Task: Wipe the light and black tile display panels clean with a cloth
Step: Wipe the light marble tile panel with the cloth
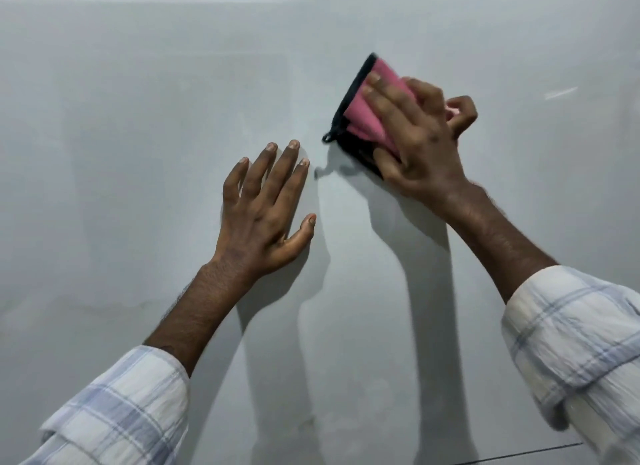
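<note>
Right hand [415,135] grips soft pink black-edged cloth [367,108], probably folded, against glossy light tile panel [138,153]; left hand [266,208] flat, released.

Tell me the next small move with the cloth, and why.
Probably slide the cloth rightward across the panel. The right hand grips it and presses it against the panel. The left hand lies flat just below and left of it, blocking that way. A pale streak, perhaps only glare, shows further right.
</note>
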`<state>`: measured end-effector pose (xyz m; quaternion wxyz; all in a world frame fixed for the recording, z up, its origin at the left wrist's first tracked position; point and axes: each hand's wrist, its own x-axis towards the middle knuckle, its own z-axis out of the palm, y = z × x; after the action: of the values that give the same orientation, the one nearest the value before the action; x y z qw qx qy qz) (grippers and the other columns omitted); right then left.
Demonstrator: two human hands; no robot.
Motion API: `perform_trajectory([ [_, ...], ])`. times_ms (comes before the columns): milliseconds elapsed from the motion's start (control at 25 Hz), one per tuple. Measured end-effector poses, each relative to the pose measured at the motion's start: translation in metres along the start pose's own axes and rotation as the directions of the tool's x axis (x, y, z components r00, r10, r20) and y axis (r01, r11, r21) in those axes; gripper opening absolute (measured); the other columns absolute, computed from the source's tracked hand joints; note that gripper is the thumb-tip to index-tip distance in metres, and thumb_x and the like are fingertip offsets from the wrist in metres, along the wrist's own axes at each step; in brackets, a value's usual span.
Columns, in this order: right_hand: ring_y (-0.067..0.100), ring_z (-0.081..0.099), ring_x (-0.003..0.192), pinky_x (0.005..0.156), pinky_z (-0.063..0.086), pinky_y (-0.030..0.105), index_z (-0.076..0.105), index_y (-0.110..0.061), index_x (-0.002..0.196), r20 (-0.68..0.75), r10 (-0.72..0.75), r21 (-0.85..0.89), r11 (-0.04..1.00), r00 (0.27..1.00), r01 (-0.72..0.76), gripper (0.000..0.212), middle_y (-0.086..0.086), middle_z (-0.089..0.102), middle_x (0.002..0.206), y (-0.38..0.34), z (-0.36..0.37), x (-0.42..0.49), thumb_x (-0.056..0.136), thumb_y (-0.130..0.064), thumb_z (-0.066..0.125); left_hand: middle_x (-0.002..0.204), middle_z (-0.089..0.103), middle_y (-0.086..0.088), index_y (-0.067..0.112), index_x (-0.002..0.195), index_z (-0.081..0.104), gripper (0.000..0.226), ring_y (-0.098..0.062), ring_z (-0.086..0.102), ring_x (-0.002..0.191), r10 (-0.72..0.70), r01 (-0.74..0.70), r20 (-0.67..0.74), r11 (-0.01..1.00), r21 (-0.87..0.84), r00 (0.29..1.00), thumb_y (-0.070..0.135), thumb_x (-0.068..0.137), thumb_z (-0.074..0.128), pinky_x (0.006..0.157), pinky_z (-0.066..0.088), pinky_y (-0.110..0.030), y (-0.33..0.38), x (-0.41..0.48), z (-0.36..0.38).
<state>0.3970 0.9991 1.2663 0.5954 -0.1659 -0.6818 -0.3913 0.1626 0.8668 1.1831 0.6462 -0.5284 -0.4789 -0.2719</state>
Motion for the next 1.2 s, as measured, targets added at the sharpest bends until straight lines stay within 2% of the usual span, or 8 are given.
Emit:
perform_trajectory([
  [80, 0.029, 0.042, 0.138, 0.089, 0.015, 0.033, 0.045, -0.02, 0.154, -0.054, 0.211, -0.024, 0.977, 0.976, -0.212, 0.068, -0.004, 0.041, 0.161, -0.015, 0.001, -0.008, 0.086, -0.029, 0.052, 0.167, 0.034, -0.014, 0.007, 0.156, 0.045, 0.069, -0.034, 0.028, 0.155, -0.006, 0.006, 0.002, 1.0, -0.008, 1.0, 0.046, 0.1, 0.052, 0.123, 0.025, -0.056, 0.0, 0.0, 0.0],
  [240, 0.028, 0.04, 0.136, 0.108, 0.012, 0.032, 0.054, -0.015, 0.148, -0.036, -0.168, -0.023, 0.986, 0.985, 0.167, 0.06, 0.0, 0.049, 0.156, -0.019, -0.001, -0.023, 0.089, -0.026, 0.054, 0.166, 0.035, -0.015, 0.007, 0.154, 0.048, 0.067, -0.036, 0.03, 0.155, -0.002, 0.002, 0.015, 1.0, -0.024, 1.0, 0.044, 0.099, 0.055, 0.121, 0.026, -0.058, -0.001, 0.0, -0.003],
  [400, 0.029, 0.045, 0.137, 0.085, 0.012, 0.03, 0.048, -0.02, 0.152, -0.055, 0.248, -0.048, 0.967, 0.967, -0.251, 0.069, -0.004, 0.044, 0.16, -0.034, -0.005, -0.032, 0.083, -0.026, 0.056, 0.166, 0.035, -0.016, 0.009, 0.149, 0.054, 0.063, -0.037, 0.029, 0.155, -0.032, 0.037, 0.056, 0.996, -0.087, 0.998, 0.042, 0.096, 0.06, 0.12, 0.026, -0.058, 0.002, -0.019, -0.015],
  [560, 0.03, 0.043, 0.139, 0.103, 0.015, 0.041, 0.055, -0.018, 0.148, -0.002, -0.189, 0.007, 0.982, 0.982, 0.189, 0.057, -0.001, 0.05, 0.156, -0.045, -0.001, -0.068, 0.092, -0.022, 0.053, 0.166, 0.035, -0.014, 0.009, 0.151, 0.053, 0.064, -0.036, 0.029, 0.155, -0.066, 0.075, 0.1, 0.993, -0.087, 0.993, 0.044, 0.098, 0.058, 0.12, 0.026, -0.06, 0.008, -0.059, -0.023],
  [720, 0.026, 0.041, 0.14, 0.095, 0.024, 0.044, 0.048, -0.025, 0.152, -0.012, 0.294, -0.064, 0.954, 0.956, -0.294, 0.067, -0.009, 0.042, 0.16, -0.069, -0.003, -0.087, 0.085, -0.025, 0.052, 0.168, 0.03, -0.019, 0.006, 0.159, 0.04, 0.071, -0.042, 0.025, 0.155, -0.032, 0.041, 0.153, 0.997, -0.06, 0.988, 0.043, 0.1, 0.055, 0.123, 0.021, -0.064, 0.006, -0.088, -0.022],
  [880, 0.028, 0.045, 0.138, 0.099, 0.022, 0.047, 0.058, -0.02, 0.146, 0.001, -0.194, 0.029, 0.981, 0.981, 0.194, 0.052, -0.003, 0.052, 0.153, -0.08, -0.003, -0.12, 0.094, -0.021, 0.05, 0.167, 0.031, -0.02, 0.005, 0.159, 0.038, 0.072, -0.043, 0.026, 0.155, -0.03, 0.032, 0.141, 0.999, -0.012, 0.99, 0.045, 0.101, 0.052, 0.124, 0.021, -0.064, 0.009, -0.095, -0.018],
  [1040, 0.027, 0.04, 0.141, 0.09, 0.023, 0.043, 0.049, -0.022, 0.152, 0.012, 0.308, -0.035, 0.951, 0.951, -0.308, 0.068, -0.006, 0.043, 0.16, -0.094, -0.007, -0.127, 0.085, -0.024, 0.056, 0.166, 0.033, -0.02, 0.005, 0.158, 0.04, 0.07, -0.044, 0.029, 0.154, -0.041, 0.043, 0.116, 0.999, -0.019, 0.992, 0.043, 0.101, 0.052, 0.124, 0.021, -0.064, 0.009, -0.096, -0.014],
  [1200, 0.037, 0.038, 0.143, 0.113, 0.026, 0.048, 0.057, -0.01, 0.146, 0.075, -0.151, 0.171, 0.976, 0.986, 0.136, 0.056, 0.007, 0.052, 0.153, -0.123, -0.005, -0.175, 0.089, -0.013, 0.062, 0.166, 0.032, -0.02, 0.005, 0.158, 0.041, 0.069, -0.043, 0.028, 0.154, -0.012, 0.018, 0.138, 0.999, -0.042, 0.99, 0.042, 0.101, 0.054, 0.122, 0.023, -0.064, 0.009, -0.097, -0.021],
])
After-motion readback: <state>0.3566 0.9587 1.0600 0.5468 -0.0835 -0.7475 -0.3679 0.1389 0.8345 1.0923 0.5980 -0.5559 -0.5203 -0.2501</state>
